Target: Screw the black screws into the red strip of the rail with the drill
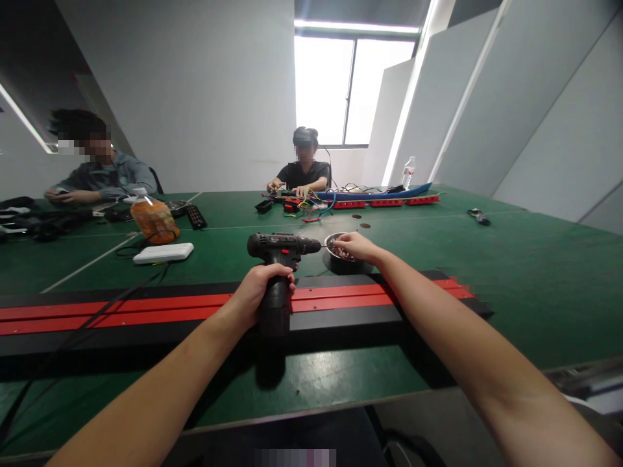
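A black cordless drill is gripped by its handle in my left hand, its thin bit pointing right. My right hand is closed in a pinch near the bit's tip, above a round metal bowl. Small pieces lie in the bowl; what my fingertips hold is too small to make out. Under both arms runs a long black bar with red strips, lying across the table. The drill's battery base hangs over the bar's near side.
On the green table stand an orange drink bottle and a white power bank-like box with a cable. Farther back lie wires, red blocks and a long blue piece. Two people sit at the far side.
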Demonstrator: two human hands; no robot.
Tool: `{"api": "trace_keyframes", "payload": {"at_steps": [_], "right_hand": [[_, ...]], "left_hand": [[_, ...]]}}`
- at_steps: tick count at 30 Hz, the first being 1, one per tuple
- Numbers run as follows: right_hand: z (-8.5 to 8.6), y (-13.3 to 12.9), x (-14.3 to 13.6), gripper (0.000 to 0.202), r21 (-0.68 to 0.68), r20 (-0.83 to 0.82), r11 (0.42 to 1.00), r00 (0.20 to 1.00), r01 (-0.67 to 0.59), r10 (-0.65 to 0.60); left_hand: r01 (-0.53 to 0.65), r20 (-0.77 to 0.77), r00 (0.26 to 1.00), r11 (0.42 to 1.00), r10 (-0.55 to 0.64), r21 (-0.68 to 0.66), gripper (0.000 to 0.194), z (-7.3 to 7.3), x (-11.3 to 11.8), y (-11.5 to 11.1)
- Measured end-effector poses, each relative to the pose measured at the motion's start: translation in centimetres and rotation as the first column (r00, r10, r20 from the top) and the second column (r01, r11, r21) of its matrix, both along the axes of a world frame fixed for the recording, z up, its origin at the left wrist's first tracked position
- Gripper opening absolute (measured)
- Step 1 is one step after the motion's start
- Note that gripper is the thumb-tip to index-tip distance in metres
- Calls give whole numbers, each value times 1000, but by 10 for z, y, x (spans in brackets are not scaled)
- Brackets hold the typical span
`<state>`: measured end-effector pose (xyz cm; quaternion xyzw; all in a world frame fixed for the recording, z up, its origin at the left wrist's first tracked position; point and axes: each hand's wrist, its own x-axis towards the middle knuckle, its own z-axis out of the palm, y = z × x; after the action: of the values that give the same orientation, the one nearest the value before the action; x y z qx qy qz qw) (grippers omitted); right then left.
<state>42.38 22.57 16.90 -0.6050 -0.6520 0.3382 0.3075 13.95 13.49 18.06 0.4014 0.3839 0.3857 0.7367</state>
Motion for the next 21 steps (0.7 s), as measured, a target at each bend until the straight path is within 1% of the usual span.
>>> {"api": "trace_keyframes", "payload": {"at_steps": [4, 8, 12, 15, 17, 18, 20, 21], "right_hand": [[-2, 2, 1, 20, -18, -29, 1000, 1000, 7, -8], [-4, 4, 3, 18, -16, -45, 1000, 999, 22, -22], [-7, 7, 6, 19, 15, 11, 1000, 1000, 21, -21], [-12, 12, 10, 21, 39, 77, 998, 995, 56, -59], [-15, 17, 12, 22, 57, 105, 994, 990, 88, -94], [-16, 18, 13, 22, 66, 114, 993, 988, 98, -105], [-17, 20, 14, 22, 81, 129, 991, 985, 104, -114], [-17, 20, 13, 22, 89, 135, 990, 984, 105, -116]], "left_hand": [[16, -24, 1000, 1000, -16, -1, 18, 0, 0, -1], [-19, -24, 1000, 1000, 19, 4, 15, 3, 0, -3], [-41, -12, 999, 999, 41, -4, 14, 5, 1, -4], [-55, -22, 998, 998, 55, 19, 14, 7, 0, -4], [-45, -30, 998, 998, 47, 55, 16, 14, -4, -2], [-33, -39, 999, 997, 36, 77, 18, 19, -8, -1], [7, -105, 994, 991, 7, 136, 21, 35, -20, 1], [41, -175, 985, 985, -11, 169, 20, 45, -28, 2]]}}
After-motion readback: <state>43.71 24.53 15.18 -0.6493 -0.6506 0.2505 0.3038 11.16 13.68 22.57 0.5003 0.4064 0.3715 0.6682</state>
